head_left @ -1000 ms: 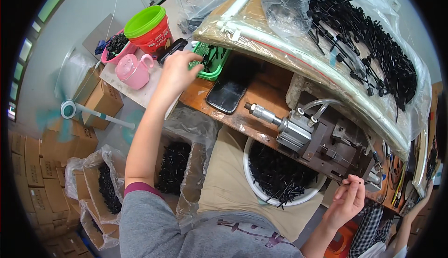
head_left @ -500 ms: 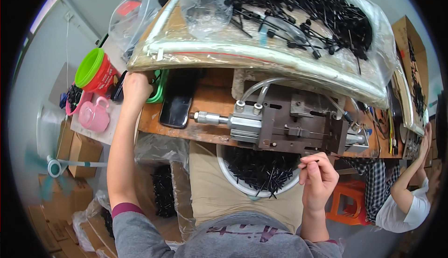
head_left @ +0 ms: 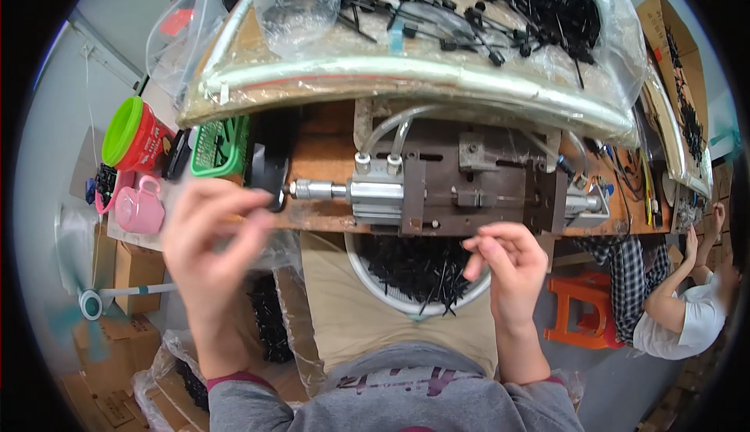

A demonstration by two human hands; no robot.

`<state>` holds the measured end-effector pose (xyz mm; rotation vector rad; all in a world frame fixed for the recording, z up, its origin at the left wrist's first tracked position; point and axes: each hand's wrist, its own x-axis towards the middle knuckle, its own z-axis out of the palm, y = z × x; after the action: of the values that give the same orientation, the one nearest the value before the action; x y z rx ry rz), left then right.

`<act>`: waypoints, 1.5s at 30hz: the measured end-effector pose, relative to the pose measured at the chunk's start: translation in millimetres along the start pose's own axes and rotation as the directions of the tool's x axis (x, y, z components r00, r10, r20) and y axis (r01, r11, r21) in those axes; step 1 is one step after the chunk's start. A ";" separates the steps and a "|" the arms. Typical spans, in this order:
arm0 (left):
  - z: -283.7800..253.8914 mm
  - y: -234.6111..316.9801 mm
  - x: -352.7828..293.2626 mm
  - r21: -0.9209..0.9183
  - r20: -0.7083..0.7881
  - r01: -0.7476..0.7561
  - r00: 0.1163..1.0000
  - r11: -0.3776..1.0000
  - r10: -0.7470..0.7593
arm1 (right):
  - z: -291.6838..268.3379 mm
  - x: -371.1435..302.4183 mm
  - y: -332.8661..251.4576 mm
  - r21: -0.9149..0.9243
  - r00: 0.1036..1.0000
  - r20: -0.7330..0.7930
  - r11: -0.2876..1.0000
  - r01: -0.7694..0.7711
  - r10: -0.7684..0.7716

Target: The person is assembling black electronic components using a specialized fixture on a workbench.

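My left hand (head_left: 215,233) is over the bench's front edge, left of the clamping fixture, in front of the green basket (head_left: 221,148). Motion smears its fingers, so what they hold, if anything, is unclear. Close to the fixture's front edge, my right hand (head_left: 516,268) has thumb and fingers pinched together; anything between them is too small to make out. The metal fixture (head_left: 469,198) carries air cylinders, clear tubes and a thin rod across its middle. Below it, a white round basket (head_left: 367,280) full of black plastic parts (head_left: 422,272) rests on my lap.
A plastic-lined tray (head_left: 312,73) heaped with black stemmed parts (head_left: 539,2) overhangs the bench. A phone (head_left: 269,170), a red-green bucket (head_left: 137,135) and a pink cup (head_left: 141,207) are at left. A fan (head_left: 91,304) stands lower left. Another person (head_left: 680,323) works at right, near an orange stool (head_left: 582,307).
My left hand has come back from the green basket toward me, uncovering it. My right hand stays pinched near the fixture; the small dark piece seen in it earlier no longer shows. The view has shifted.
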<state>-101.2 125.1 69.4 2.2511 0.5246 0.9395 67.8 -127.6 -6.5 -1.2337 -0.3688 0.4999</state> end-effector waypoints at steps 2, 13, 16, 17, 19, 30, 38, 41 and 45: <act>20.7 24.8 -13.2 -0.195 0.241 -0.054 0.965 0.979 0.101 | 5.1 8.7 2.2 0.010 0.997 0.068 0.999 -0.037 0.036; 112.6 38.0 -52.0 -0.459 0.321 -0.321 0.809 0.828 0.492 | -8.6 15.3 -5.0 0.216 0.973 0.223 0.971 -0.101 0.051; 118.4 37.7 -55.5 -0.459 0.309 -0.336 0.808 0.822 0.502 | -12.7 12.7 -4.0 0.200 0.973 0.225 0.975 -0.100 0.053; 119.9 38.1 -56.1 -0.459 0.297 -0.342 0.810 0.820 0.505 | -13.5 12.3 -5.3 0.201 0.971 0.234 0.974 -0.101 0.053; 121.4 39.4 -57.0 -0.455 0.287 -0.349 0.814 0.819 0.506 | -14.4 10.5 -4.2 0.198 0.975 0.219 0.977 -0.086 0.041; 119.9 40.5 -58.1 -0.439 0.294 -0.367 0.804 0.820 0.517 | -11.2 3.4 -12.0 0.028 0.974 0.205 0.995 0.090 -0.094; 118.9 38.3 -59.7 -0.476 0.318 -0.319 0.807 0.820 0.498 | -11.0 -0.2 -7.7 0.037 0.971 0.224 0.997 0.073 -0.080; 119.0 38.8 -59.8 -0.458 0.310 -0.316 0.819 0.831 0.483 | -10.0 0.9 -10.8 0.026 0.972 0.227 0.998 0.053 -0.057; 115.6 43.8 -51.8 -0.426 0.339 -0.285 0.830 0.859 0.444 | -8.1 13.6 -23.0 -0.145 0.977 0.210 0.988 0.056 -0.024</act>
<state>-45.4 17.8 11.5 2.1525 -0.2820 0.6159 87.2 -132.3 13.0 -1.3204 -0.6173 0.5764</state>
